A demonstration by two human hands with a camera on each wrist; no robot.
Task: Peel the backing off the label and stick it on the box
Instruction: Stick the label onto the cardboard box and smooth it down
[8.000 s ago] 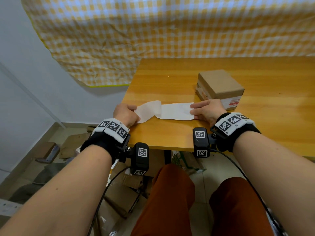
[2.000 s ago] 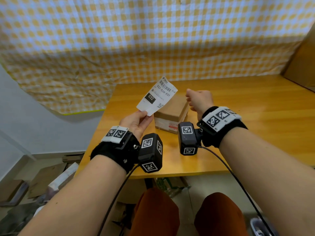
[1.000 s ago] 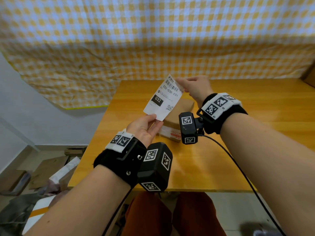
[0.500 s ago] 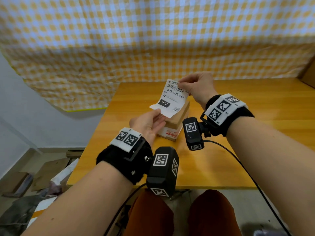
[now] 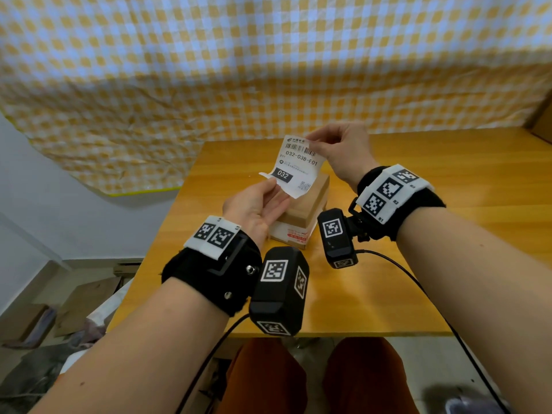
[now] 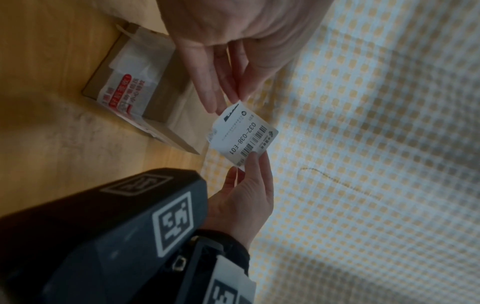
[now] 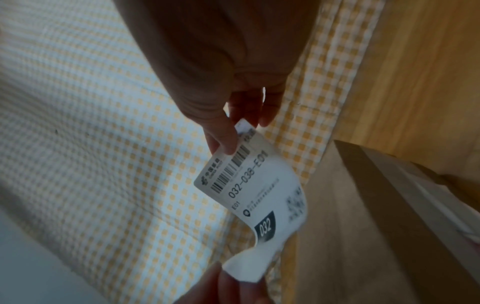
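While the closed brown cardboard box point(image 5: 301, 210) sits taped on the yellow wooden table point(image 5: 388, 264), the white printed shipping label point(image 5: 297, 165) hangs in the air above it, the right hand point(image 5: 340, 150) pinching its top corner and the left hand point(image 5: 257, 204) pinching its curled lower corner.

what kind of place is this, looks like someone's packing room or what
Probably a makeshift parcel-packing spot: a white shipping label held above a small brown cardboard box on a wooden table, flattened cardboard scraps on the floor.
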